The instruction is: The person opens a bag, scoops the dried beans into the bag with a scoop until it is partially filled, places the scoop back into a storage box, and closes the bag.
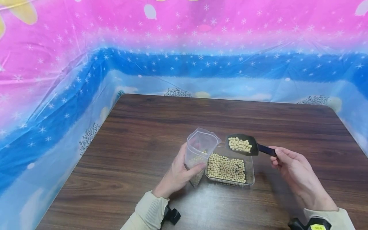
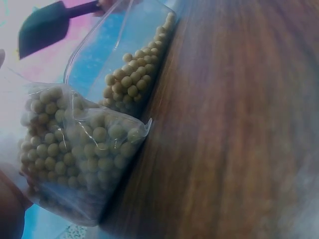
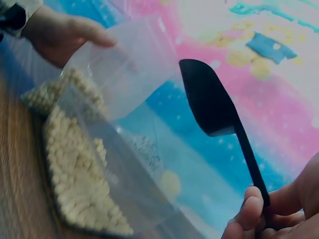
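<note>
Right hand (image 1: 297, 174) pinches the scoop (image 1: 254, 147); left hand (image 1: 179, 174) grips the bag (image 1: 199, 147): bag-filling, I think. Next, I'd tip beans (image 1: 239, 144) in.

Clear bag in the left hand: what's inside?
Pale bean-like balls fill the lower part of the clear bag. The left hand covers some of it in the head view; deeper balls are hidden.

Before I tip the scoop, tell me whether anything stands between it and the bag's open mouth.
Nothing visible does: the scoop is close beside the bag, the box sits lower, and the left hand grips from the opposite side.
</note>
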`<state>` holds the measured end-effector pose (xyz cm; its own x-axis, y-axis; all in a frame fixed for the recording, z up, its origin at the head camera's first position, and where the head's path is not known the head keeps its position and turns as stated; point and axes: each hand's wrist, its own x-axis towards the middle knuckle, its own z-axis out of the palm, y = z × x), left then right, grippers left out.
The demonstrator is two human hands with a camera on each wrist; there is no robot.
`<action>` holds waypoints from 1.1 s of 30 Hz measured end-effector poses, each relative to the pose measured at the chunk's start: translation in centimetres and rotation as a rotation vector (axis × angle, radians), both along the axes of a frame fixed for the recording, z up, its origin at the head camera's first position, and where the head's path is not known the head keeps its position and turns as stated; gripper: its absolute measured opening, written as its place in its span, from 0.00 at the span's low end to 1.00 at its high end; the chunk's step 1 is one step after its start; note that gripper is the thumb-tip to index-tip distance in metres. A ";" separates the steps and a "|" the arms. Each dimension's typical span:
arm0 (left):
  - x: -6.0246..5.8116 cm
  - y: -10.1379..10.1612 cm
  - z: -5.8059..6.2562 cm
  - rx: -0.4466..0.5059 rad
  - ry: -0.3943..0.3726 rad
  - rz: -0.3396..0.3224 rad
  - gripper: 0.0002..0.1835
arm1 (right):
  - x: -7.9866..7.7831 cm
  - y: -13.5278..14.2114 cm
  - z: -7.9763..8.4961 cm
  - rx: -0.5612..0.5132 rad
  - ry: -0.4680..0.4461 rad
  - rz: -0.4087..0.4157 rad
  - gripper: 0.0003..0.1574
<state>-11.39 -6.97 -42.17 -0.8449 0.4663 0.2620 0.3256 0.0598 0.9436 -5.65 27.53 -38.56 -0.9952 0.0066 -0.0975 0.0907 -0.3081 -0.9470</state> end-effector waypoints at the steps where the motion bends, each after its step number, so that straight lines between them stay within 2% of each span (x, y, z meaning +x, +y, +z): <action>1: 0.0 0.0 0.0 -0.001 -0.004 -0.001 0.40 | 0.0 -0.1 0.2 -0.030 0.024 0.000 0.13; 8: -0.1 0.0 0.0 -0.007 0.008 0.008 0.40 | 0.4 -1.0 2.3 -0.153 0.142 0.001 0.16; 17: -0.1 0.0 0.0 -0.008 0.026 0.006 0.40 | 1.3 -2.8 5.0 -0.075 0.216 -0.042 0.19; 24: 0.0 0.0 -0.1 -0.016 0.024 0.012 0.40 | 1.7 -4.4 6.7 -0.067 0.378 -0.060 0.18; 28: 0.0 0.0 -0.1 -0.020 0.020 0.016 0.40 | 2.0 -5.1 7.7 0.021 0.443 -0.131 0.18; 33: 0.0 0.0 -0.1 -0.020 0.013 0.016 0.40 | 2.5 -5.9 8.6 0.202 0.439 -0.261 0.18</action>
<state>-11.40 -6.96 -42.22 -0.8488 0.4584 0.2633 0.3364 0.0840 0.9380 -3.18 21.67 -29.99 -0.9049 0.2343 0.3553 -0.3812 -0.0754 -0.9214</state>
